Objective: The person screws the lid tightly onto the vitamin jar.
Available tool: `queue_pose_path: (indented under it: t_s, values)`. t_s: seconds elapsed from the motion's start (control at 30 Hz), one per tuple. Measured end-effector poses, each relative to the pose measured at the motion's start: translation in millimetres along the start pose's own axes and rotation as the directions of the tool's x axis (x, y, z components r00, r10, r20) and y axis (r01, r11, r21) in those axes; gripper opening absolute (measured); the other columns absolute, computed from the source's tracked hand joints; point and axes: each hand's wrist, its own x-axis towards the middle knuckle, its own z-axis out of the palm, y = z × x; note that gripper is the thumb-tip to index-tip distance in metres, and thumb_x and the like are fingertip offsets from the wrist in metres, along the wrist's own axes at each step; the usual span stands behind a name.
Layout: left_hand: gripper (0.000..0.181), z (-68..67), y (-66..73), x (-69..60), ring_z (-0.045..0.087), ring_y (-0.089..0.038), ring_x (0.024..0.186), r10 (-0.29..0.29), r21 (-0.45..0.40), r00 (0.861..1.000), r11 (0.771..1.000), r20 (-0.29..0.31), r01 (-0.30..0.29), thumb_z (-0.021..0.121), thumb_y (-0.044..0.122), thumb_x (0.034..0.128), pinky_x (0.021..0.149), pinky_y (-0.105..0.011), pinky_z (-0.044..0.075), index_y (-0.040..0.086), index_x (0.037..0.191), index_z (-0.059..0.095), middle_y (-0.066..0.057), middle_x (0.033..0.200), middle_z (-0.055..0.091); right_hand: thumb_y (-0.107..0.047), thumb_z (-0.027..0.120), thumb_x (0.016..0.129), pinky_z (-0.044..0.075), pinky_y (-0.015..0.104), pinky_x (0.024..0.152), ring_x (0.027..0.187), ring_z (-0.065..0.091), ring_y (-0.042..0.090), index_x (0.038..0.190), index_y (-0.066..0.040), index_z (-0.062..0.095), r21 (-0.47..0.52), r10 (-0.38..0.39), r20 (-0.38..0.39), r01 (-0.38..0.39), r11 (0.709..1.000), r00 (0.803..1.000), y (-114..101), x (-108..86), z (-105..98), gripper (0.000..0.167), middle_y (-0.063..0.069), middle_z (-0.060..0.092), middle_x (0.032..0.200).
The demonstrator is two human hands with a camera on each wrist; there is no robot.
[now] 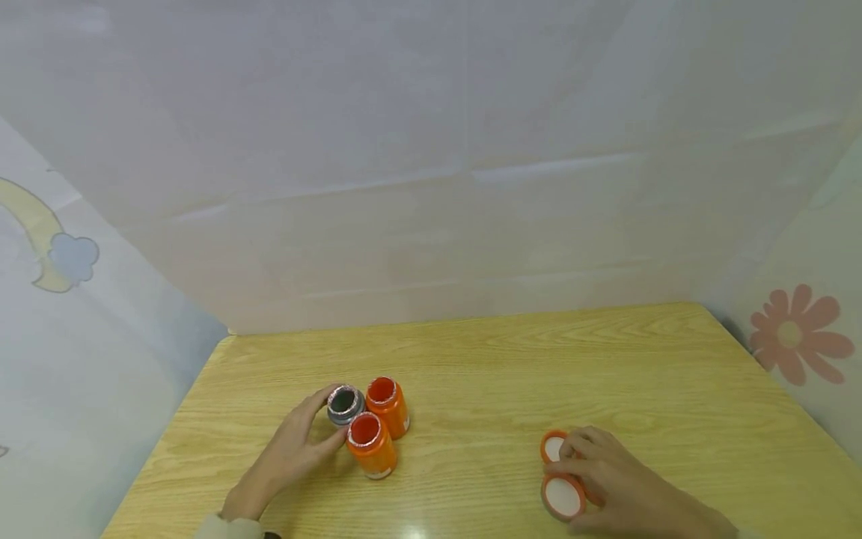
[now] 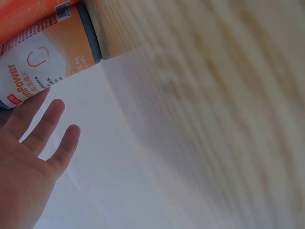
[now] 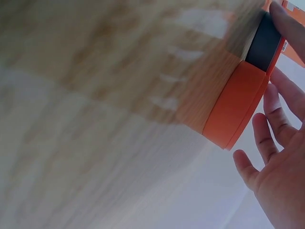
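Three open wide-mouthed bottles stand pressed together on the table in the head view: a grey bottle (image 1: 342, 413), a far orange bottle (image 1: 397, 410) and a near orange bottle (image 1: 377, 453). My left hand (image 1: 292, 449) holds the grey bottle between thumb and forefinger, the thumb also beside the near orange one. Its printed side (image 2: 43, 57) shows in the left wrist view. My right hand (image 1: 619, 475) has thumb and forefinger around a dark lid (image 3: 264, 43), lying white inside up. An orange lid (image 1: 554, 445) sits just beyond; another orange lid (image 1: 594, 495) is mostly hidden under the fingers.
The wooden table (image 1: 485, 374) has a pale wall sheet (image 1: 431, 224) behind it. Side sheets carry a printed moon and cloud (image 1: 72, 257) at left and a red flower (image 1: 801, 335) at right. Bare wood lies between the bottles and the lids.
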Motion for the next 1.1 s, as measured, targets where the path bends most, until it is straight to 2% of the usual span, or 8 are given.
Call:
queue_pose_path:
  t_s: [0.23, 0.4, 0.53, 0.67, 0.83, 0.97, 1.1]
  values:
    - [0.060, 0.3, 1.7, -0.2, 0.055, -0.041, 0.127, -0.019, -0.012, 1.000, 1.000, 0.013, 0.019, 0.075, 0.024, 0.0869, 0.104, -0.063, 0.042, 0.010, 0.140, 0.050, -0.014, 0.138, 0.059, -0.036, 0.090, 0.050, 0.029, 0.018, 0.088, 0.102, 0.040, 0.004, 0.100, -0.041, 0.064, 0.034, -0.055, -0.036, 0.056, 0.998, 0.998, 1.7, 0.5, 1.8, 0.057, -0.020, 0.050, 0.106]
    - [0.060, -0.1, 1.4, -0.9, 0.056, -0.041, 0.125, -0.023, -0.005, 1.000, 1.000, -0.002, 0.023, 0.076, 0.025, 0.0865, 0.103, -0.064, 0.043, 0.010, 0.139, 0.051, -0.014, 0.137, 0.060, -0.044, 0.089, 0.061, 0.029, 0.013, 0.092, 0.108, 0.041, 0.002, 0.107, -0.042, 0.062, 0.044, 0.006, 0.002, -0.007, 0.999, 1.000, -0.6, -2.4, -1.7, 0.053, -0.019, 0.053, 0.114]
    - [0.059, -0.9, 0.4, -0.8, 0.057, -0.040, 0.125, -0.020, 0.012, 1.000, 1.000, -0.016, 0.021, 0.076, 0.028, 0.0866, 0.102, -0.064, 0.043, 0.010, 0.138, 0.052, -0.013, 0.135, 0.061, -0.048, 0.088, 0.064, 0.028, 0.010, 0.095, 0.108, 0.043, 0.001, 0.109, -0.042, 0.062, 0.034, 0.039, 0.024, -0.040, 0.999, 0.999, -2.6, -3.0, -3.9, 0.052, -0.020, 0.053, 0.115]
    - [0.059, -2.6, -0.9, -0.7, 0.058, -0.038, 0.124, -0.017, 0.033, 0.999, 0.999, -0.031, 0.018, 0.077, 0.030, 0.0864, 0.102, -0.063, 0.044, 0.011, 0.136, 0.052, -0.012, 0.134, 0.062, -0.046, 0.088, 0.065, 0.035, 0.013, 0.088, 0.104, 0.043, -0.001, 0.108, -0.042, 0.060, 0.044, 0.048, 0.036, -0.049, 0.998, 0.998, -4.4, -0.7, -5.2, 0.052, -0.023, 0.051, 0.111]
    - [0.056, -4.4, -1.9, -1.0, 0.061, -0.033, 0.121, 0.013, 0.025, 0.999, 1.000, -0.049, -0.012, 0.078, 0.027, 0.0855, 0.101, -0.059, 0.047, 0.011, 0.134, 0.054, -0.007, 0.130, 0.065, -0.039, 0.089, 0.066, 0.039, 0.017, 0.078, 0.097, 0.042, -0.005, 0.108, -0.045, 0.058, 0.115, 0.078, 0.052, -0.084, 0.990, 0.996, -7.7, 1.5, -7.5, 0.052, -0.026, 0.049, 0.105]
    - [0.053, -5.0, -2.3, -2.4, 0.061, -0.032, 0.120, 0.024, 0.008, 0.998, 1.000, -0.061, -0.023, 0.078, 0.025, 0.0851, 0.100, -0.059, 0.047, 0.012, 0.131, 0.056, -0.005, 0.127, 0.066, -0.032, 0.089, 0.067, 0.039, 0.016, 0.076, 0.093, 0.043, -0.006, 0.108, -0.046, 0.057, 0.158, 0.114, 0.085, -0.126, 0.979, 0.990, -9.6, 2.3, -10.2, 0.053, -0.027, 0.049, 0.102]
    - [0.054, -5.8, -3.7, -3.5, 0.060, -0.033, 0.121, 0.017, -0.014, 0.998, 1.000, -0.062, -0.018, 0.079, 0.026, 0.0851, 0.100, -0.061, 0.047, 0.012, 0.132, 0.055, -0.005, 0.128, 0.066, -0.031, 0.089, 0.067, 0.039, 0.015, 0.075, 0.092, 0.043, -0.005, 0.109, -0.045, 0.057, 0.168, 0.109, 0.079, -0.121, 0.978, 0.991, -9.7, 2.3, -9.6, 0.055, -0.027, 0.049, 0.102]
